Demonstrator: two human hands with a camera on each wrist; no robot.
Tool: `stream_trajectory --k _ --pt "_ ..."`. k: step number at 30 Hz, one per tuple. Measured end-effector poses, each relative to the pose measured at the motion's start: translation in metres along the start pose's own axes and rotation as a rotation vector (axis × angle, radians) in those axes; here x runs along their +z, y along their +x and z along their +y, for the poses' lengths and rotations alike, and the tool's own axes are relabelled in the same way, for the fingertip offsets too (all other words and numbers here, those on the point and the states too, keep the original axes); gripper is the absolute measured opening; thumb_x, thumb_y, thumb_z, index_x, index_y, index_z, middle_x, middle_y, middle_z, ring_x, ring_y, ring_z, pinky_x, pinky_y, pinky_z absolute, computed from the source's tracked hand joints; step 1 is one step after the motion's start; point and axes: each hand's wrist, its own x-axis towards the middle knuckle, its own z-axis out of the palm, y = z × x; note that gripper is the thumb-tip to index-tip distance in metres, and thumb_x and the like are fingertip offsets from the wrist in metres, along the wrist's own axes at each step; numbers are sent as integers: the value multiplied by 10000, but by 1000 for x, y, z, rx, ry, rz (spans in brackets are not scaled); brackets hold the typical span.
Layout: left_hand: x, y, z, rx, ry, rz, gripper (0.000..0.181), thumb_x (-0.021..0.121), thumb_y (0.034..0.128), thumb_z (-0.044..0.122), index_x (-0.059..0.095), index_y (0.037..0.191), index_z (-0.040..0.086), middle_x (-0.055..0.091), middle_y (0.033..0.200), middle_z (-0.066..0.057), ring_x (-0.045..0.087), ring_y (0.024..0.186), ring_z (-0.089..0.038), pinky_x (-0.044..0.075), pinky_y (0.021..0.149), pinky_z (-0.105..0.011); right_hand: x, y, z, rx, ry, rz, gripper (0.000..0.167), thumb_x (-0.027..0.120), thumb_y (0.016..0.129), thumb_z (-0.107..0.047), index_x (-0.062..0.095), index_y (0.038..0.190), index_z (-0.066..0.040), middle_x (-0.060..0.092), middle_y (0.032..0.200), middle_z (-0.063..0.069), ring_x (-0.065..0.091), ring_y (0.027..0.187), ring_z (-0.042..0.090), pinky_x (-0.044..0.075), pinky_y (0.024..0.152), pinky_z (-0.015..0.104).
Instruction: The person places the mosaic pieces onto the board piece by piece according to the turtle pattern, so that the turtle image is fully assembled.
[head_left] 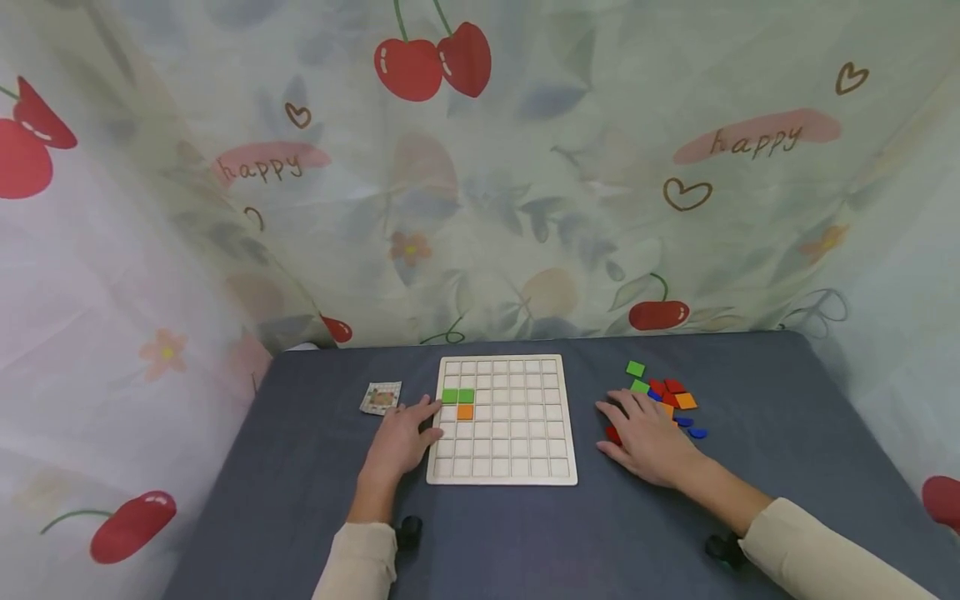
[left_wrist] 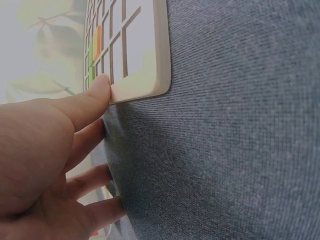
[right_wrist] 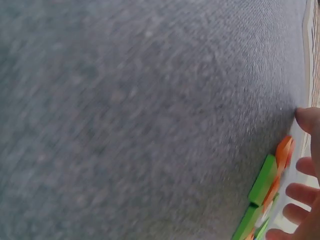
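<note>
A pale wooden grid board (head_left: 517,425) lies on the dark cloth. Two green square tiles (head_left: 458,396) sit side by side in its cells at the upper left, an orange tile (head_left: 465,412) just below the right one. At the board's left edge is my left hand (head_left: 401,437); the left wrist view shows its thumb (left_wrist: 100,89) touching the rim, fingers spread and uncurled. Over a loose pile of coloured pieces to the right of the board, my right hand (head_left: 648,437) stays spread, partly hiding them. Green (head_left: 635,368), red (head_left: 674,387), orange (head_left: 686,401) and blue (head_left: 698,433) pieces show around it.
A small printed packet or card (head_left: 381,397) lies left of the board, beyond the left hand. Behind the table (head_left: 510,533) hangs a patterned curtain (head_left: 510,208). Dark wrist devices (head_left: 408,533) show under both sleeves.
</note>
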Motion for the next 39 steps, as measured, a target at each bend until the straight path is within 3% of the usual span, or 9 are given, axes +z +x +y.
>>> stream_trajectory --k 8,14,24,28,34,39 --pt "6 -2 -4 10 2 2 554 696 971 281 540 1501 239 443 1614 -63 311 1512 -493 335 1186 -673 1 -8 7 -35 2 61 377 790 890 -356 731 1158 -97 625 1295 135 564 1167 333 542 951 545" --pt "4 -4 -7 3 7 17 560 705 964 268 543 1499 233 456 1604 -71 319 1501 -510 340 1174 -684 1 -2 5 -46 60 95 195 807 887 -279 713 985 -139 652 1197 95 579 1078 293 557 870 476" --pt "-1 -1 -7 6 -1 13 558 701 968 279 540 1501 240 443 1613 -62 300 1512 -503 327 1183 -684 -4 10 2 -36 108 100 242 844 850 -218 602 854 -212 554 888 -39 469 841 164 410 723 309" --pt "0 -1 -6 2 -12 2 554 698 970 281 541 1500 243 441 1614 -54 291 1514 -506 316 1187 -686 -6 15 0 -46 146 80 215 833 861 -202 619 873 -212 555 823 -78 431 765 110 393 686 266" --pt "1 -1 -4 5 -35 9 551 703 966 281 549 1494 243 447 1610 -52 288 1516 -506 315 1189 -685 -11 24 -8 -45 208 58 186 783 903 -148 740 1084 -156 650 932 -38 500 819 107 496 722 279" --pt "0 -1 -1 9 -38 12 550 705 965 278 552 1492 239 451 1607 -53 291 1517 -503 312 1197 -677 -16 34 -17 -21 272 36 121 775 906 -133 749 1022 -155 684 931 -44 478 803 102 472 703 264"
